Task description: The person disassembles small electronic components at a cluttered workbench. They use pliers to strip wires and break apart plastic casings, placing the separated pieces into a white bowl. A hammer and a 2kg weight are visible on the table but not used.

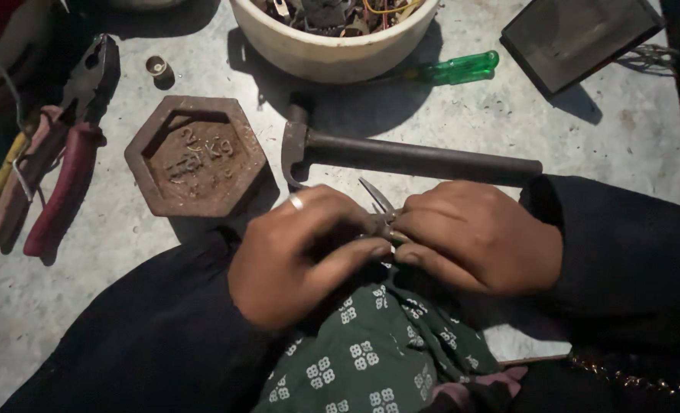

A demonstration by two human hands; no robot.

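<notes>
low over the grey tabletop [585, 115], just above a green patterned cloth [370, 359] on the lap, the left hand [298, 256] and the right hand [474, 237] meet fingertip to fingertip. both are closed around a small metal tool [377, 200] whose two thin pointed tips stick up between them; it looks like tweezers or small snips, and whatever tiny piece it may be working on is hidden by the fingers. the left grip is curled tight with a ring on one finger, the right grip folded over the tool's lower part. as a judgement, the fiddly work is under way, neither just begun nor finished. just beyond the hands lies a hammer [401, 157], beside it a rusty hexagonal weight [195, 157]. a white bowl [332, 53] of scrap parts, a green-handled screwdriver [455, 69] and red-handled pliers [65, 176] lie untouched.
</notes>
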